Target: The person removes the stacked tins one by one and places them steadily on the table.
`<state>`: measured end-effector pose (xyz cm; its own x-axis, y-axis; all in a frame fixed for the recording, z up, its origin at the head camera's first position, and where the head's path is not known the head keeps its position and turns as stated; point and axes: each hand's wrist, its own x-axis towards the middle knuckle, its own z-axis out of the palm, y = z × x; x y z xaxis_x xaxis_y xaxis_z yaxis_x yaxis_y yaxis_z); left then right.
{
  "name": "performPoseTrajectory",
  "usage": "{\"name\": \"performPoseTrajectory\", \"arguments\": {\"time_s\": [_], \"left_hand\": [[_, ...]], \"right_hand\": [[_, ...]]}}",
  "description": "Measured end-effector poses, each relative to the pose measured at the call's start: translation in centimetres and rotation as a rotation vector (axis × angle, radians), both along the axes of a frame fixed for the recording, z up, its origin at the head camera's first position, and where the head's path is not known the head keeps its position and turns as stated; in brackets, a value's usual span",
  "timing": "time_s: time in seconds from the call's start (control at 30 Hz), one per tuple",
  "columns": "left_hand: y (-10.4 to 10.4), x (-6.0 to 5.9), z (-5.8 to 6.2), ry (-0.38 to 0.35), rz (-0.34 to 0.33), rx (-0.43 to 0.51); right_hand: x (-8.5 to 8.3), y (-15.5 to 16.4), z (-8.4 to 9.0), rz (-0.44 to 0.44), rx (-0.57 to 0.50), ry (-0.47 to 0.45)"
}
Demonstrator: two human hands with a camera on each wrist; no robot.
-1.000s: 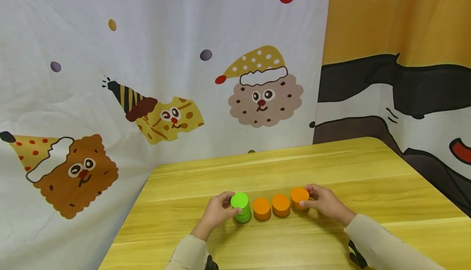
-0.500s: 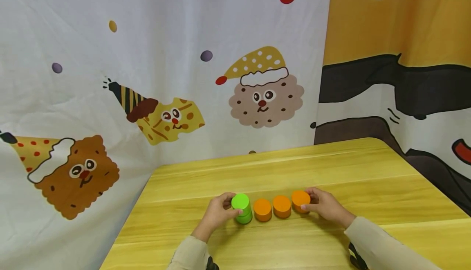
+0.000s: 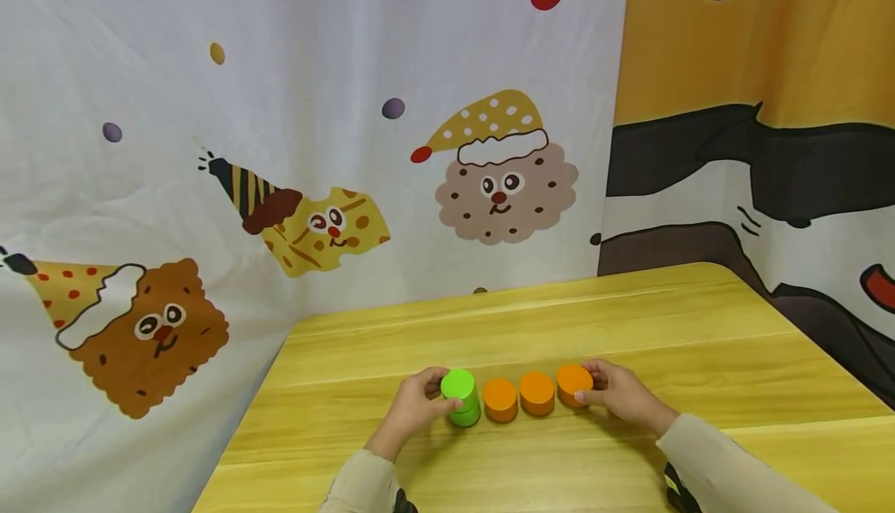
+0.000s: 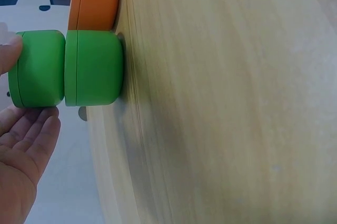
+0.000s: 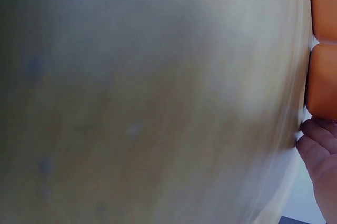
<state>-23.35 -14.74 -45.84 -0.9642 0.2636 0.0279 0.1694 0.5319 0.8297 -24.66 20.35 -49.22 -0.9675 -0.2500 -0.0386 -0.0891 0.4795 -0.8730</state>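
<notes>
Patterned cloth (image 3: 336,85) hangs at twelve o'clock beyond the wooden table (image 3: 391,342), where the end orange block (image 3: 574,385), at three o'clock, has come closer into line with two other orange blocks (image 3: 537,393) (the row looks evener now). Spread to its width, the right hand (image 3: 624,395) pinches it; likewise, the left hand (image 3: 414,406) grips the upper green block (image 3: 458,386) at nine o'clock, atop the lower green block (image 3: 465,416).

head: bright, clear | left wrist: soft shadow, pale glare on table (image 4: 237,103) | right wrist: dim, table blurred

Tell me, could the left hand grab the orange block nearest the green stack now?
Probably not: the left hand pinches the top green block, with the green stack between it and that orange block.
</notes>
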Motion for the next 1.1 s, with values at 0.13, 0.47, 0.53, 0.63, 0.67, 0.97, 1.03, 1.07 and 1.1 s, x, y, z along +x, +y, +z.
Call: {"name": "performPoseTrajectory", "arguments": {"time_s": [0.13, 0.47, 0.53, 0.63, 0.67, 0.97, 1.03, 1.07, 1.1], "left_hand": [[0.0, 0.0, 0.1, -0.004, 0.002, -0.016], [0.0, -0.1, 0.2, 0.001, -0.007, -0.026], [0.0, -0.1, 0.2, 0.0, -0.012, -0.013], [0.0, 0.0, 0.1, 0.009, -0.02, 0.024], [0.0, 0.0, 0.1, 0.012, -0.023, 0.035], [0.1, -0.2, -0.2, 0.011, -0.065, 0.043], [0.1, -0.2, -0.5, 0.01, -0.063, 0.03], [0.1, -0.2, -0.6, 0.006, -0.06, 0.023], [0.1, -0.2, -0.8, 0.004, -0.056, 0.015]], "right_hand": [[0.0, -0.1, 0.1, -0.015, -0.018, -0.03], [0.3, 0.0, 1.1, -0.007, 0.04, -0.057], [0.2, 0.0, 1.5, -0.009, 0.053, -0.031], [-0.2, 0.0, 2.3, -0.015, 0.054, 0.046], [-0.3, -0.1, 2.6, -0.019, 0.047, 0.07], [-1.1, -3.6, 6.3, 0.06, -0.06, 0.102], [-1.2, -4.8, 6.6, 0.094, -0.063, 0.109], [-1.2, -5.4, 6.6, 0.112, -0.06, 0.111], [-1.2, -5.9, 6.6, 0.123, -0.056, 0.111]]}}
